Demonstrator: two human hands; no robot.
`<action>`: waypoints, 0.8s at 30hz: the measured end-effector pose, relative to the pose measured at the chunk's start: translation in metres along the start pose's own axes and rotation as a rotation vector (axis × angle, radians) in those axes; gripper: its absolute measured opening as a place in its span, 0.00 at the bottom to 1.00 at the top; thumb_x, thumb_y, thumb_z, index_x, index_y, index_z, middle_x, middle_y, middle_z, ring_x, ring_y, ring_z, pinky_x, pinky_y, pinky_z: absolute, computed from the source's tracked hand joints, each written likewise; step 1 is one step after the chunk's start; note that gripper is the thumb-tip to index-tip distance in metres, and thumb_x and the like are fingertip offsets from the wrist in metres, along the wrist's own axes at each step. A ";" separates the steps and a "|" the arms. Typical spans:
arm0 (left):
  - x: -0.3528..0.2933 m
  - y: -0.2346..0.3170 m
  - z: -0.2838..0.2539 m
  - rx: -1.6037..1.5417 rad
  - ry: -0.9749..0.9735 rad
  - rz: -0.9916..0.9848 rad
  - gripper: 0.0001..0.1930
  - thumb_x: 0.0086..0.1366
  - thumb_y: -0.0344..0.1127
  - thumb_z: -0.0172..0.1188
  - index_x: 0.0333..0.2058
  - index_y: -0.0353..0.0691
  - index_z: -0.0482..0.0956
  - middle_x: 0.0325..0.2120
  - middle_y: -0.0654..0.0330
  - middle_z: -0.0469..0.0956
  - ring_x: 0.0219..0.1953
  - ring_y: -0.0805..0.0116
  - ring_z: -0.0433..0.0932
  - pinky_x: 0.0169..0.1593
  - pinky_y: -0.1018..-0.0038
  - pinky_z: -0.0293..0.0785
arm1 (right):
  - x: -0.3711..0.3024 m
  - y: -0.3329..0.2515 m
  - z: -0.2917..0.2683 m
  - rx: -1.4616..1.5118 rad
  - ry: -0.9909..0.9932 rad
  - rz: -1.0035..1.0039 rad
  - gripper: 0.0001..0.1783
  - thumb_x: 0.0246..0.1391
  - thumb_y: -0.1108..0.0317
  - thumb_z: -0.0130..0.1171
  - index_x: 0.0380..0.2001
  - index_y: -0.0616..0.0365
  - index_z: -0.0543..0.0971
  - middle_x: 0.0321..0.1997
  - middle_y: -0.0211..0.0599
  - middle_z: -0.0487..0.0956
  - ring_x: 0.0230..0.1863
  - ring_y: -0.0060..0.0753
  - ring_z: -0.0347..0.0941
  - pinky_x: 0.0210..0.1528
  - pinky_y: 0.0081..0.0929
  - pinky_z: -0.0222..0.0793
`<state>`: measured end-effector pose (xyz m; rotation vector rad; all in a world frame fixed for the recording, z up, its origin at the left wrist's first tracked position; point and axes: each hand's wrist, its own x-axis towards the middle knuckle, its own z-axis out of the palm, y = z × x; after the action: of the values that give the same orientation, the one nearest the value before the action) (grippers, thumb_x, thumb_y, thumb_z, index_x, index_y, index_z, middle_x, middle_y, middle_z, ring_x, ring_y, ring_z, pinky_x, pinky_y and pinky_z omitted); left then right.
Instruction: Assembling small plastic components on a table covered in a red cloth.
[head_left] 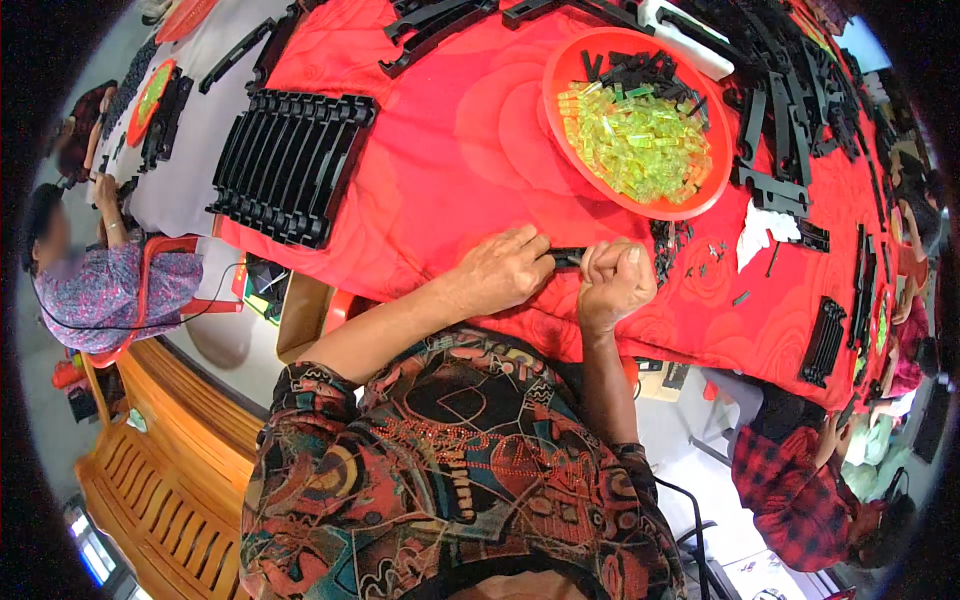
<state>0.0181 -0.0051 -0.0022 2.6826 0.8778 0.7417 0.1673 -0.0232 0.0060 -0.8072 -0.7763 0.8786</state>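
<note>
Between my two hands, just over the near edge of the red cloth, is a short black plastic part [568, 257]. My left hand [503, 266] is closed around its left end. My right hand [615, 282] is curled in a fist at its right end, the fingers bent in. Most of the part is hidden by my fingers. Beyond my hands stands a red bowl [553, 135] of yellow-green clear plastic pieces [640, 140] and small black strips [640, 75]. Small black bits [672, 240] lie scattered to the right of my right hand.
A neat stack of black plastic bars [295, 165] sits at the left on the red cloth [440, 150]. Piled black parts [785, 110] cover the far right, near a crumpled white tissue [765, 232]. Other people sit at left and right. A wooden bench [170, 440] stands at lower left.
</note>
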 end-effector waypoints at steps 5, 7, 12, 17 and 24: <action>-0.001 0.001 -0.001 -0.001 -0.023 -0.004 0.07 0.45 0.31 0.62 0.23 0.37 0.74 0.33 0.54 0.73 0.34 0.60 0.73 0.34 0.69 0.75 | 0.001 0.003 -0.002 -0.028 -0.034 -0.023 0.20 0.62 0.69 0.40 0.15 0.61 0.59 0.12 0.30 0.58 0.12 0.17 0.48 0.13 0.20 0.48; -0.002 -0.002 0.001 -0.011 -0.018 0.012 0.07 0.44 0.31 0.61 0.23 0.37 0.73 0.32 0.54 0.73 0.33 0.60 0.72 0.35 0.69 0.74 | -0.002 0.007 -0.002 -0.052 -0.020 -0.024 0.20 0.62 0.69 0.40 0.14 0.61 0.61 0.12 0.31 0.60 0.13 0.18 0.51 0.14 0.20 0.49; 0.000 -0.002 -0.003 -0.015 -0.002 0.056 0.06 0.47 0.32 0.57 0.23 0.36 0.73 0.27 0.55 0.71 0.33 0.59 0.72 0.37 0.68 0.72 | -0.005 0.019 -0.010 -0.232 -0.007 -0.095 0.20 0.61 0.69 0.41 0.14 0.59 0.65 0.14 0.32 0.64 0.16 0.21 0.57 0.18 0.22 0.53; -0.002 0.001 -0.001 0.065 0.050 0.081 0.07 0.48 0.33 0.55 0.23 0.35 0.72 0.27 0.57 0.70 0.33 0.60 0.71 0.35 0.68 0.71 | -0.009 0.008 0.006 -0.230 0.081 -0.131 0.17 0.56 0.72 0.43 0.13 0.55 0.61 0.13 0.25 0.57 0.13 0.17 0.51 0.15 0.17 0.46; -0.038 0.013 -0.032 0.156 0.151 -0.090 0.08 0.45 0.32 0.61 0.23 0.37 0.72 0.34 0.55 0.71 0.34 0.59 0.69 0.36 0.67 0.69 | -0.024 -0.041 0.022 0.100 -0.088 -0.217 0.14 0.56 0.73 0.44 0.17 0.63 0.64 0.14 0.33 0.59 0.14 0.20 0.51 0.15 0.18 0.44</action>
<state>-0.0185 -0.0365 0.0147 2.7269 1.1287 0.8991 0.1532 -0.0551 0.0452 -0.5868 -0.8727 0.7555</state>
